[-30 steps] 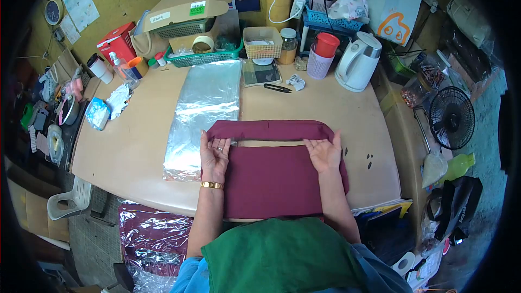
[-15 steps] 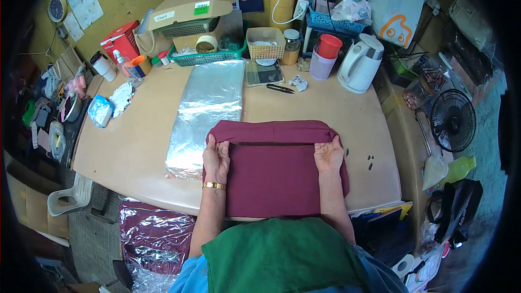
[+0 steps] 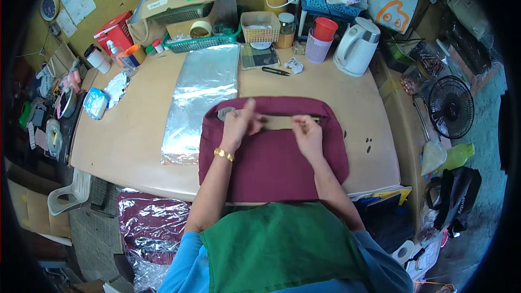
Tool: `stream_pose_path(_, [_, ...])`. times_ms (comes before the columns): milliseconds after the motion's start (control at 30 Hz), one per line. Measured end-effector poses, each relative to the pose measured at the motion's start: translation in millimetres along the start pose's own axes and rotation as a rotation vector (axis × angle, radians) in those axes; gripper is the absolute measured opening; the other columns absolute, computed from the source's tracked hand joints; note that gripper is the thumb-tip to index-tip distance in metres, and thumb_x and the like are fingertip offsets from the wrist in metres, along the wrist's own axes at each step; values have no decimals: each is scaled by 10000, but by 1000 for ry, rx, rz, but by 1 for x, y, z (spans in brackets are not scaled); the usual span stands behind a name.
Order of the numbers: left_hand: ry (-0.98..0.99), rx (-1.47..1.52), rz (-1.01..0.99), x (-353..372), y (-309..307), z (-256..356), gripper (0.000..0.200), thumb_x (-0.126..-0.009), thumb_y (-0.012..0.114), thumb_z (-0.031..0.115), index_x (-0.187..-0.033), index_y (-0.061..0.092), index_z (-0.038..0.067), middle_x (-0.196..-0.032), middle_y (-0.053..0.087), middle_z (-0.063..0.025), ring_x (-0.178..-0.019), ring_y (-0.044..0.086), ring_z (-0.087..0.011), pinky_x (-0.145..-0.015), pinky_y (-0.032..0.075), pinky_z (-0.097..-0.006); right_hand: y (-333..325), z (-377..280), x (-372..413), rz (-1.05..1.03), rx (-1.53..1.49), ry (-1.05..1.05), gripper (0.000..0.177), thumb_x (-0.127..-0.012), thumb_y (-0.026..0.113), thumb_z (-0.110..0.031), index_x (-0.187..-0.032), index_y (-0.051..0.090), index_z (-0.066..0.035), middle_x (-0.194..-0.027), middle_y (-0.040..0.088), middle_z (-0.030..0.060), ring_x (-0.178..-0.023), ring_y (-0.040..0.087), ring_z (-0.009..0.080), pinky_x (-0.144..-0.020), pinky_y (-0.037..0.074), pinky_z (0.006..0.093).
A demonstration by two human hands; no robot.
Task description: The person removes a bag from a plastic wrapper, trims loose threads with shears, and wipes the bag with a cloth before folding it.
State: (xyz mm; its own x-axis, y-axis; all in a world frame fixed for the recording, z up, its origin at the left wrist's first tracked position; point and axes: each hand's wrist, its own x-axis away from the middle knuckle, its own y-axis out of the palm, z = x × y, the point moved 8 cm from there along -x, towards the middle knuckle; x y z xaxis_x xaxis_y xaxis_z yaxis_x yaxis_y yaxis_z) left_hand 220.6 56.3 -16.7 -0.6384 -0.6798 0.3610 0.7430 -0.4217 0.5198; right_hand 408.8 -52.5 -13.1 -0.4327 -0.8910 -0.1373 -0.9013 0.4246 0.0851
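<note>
A maroon fabric piece (image 3: 271,168) lies on the table in front of me, with an elongated opening near its far edge that shows a tan colour inside. Over the left part of this opening is my left hand (image 3: 239,125), thumb raised, slightly blurred; what its fingers hold, if anything, is unclear. My right hand (image 3: 307,137) is at the right part of the opening, its fingers pinched together at the fabric edge. A round pale spot shows on the cloth just left of my left hand.
Clear plastic bags (image 3: 203,97) lie left of the fabric on the table (image 3: 130,141). Along the back stand a green basket (image 3: 203,43), a yellow basket (image 3: 260,26), a red cup (image 3: 324,29) and a white kettle (image 3: 356,49). Black snips (image 3: 275,71) lie nearer.
Both hands have moved inward from the fabric's sides and a little away from me. The opening is now wider, showing tan inside. The camera view has shifted slightly.
</note>
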Motion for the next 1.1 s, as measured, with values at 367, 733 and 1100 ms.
stream_pose_path(367, [1194, -1572, 745, 44, 11, 54, 206, -728, 787, 109, -905, 708, 178, -913, 632, 8, -976, 590, -203, -1053, 304, -484, 55, -62, -49, -102, 1177, -781, 177, -752, 660, -11, -895, 685, -111, -868, 640, 49, -932, 621, 243, -1014, 348, 486])
stream_pose_path(733, [903, -1505, 245, 66, 64, 23, 295, -838, 724, 195, -1099, 632, 94, -1067, 602, -128, -1003, 570, -325, -811, 442, -455, -42, -46, -101, -98, 934, -138, 171, -864, 586, -41, -977, 709, -77, -1020, 712, 129, -1000, 659, 312, -936, 461, 419])
stream_pose_path(1100, [576, -1807, 135, 73, 63, -51, 641, -934, 552, 529, -1497, 438, 245, -1536, 332, -202, -1462, 246, -404, -1153, 129, -677, -10, 16, -241, -128, 1248, -165, 222, -924, 610, -174, -1081, 748, -99, -1229, 595, 191, -1179, 582, 353, -990, 472, 430])
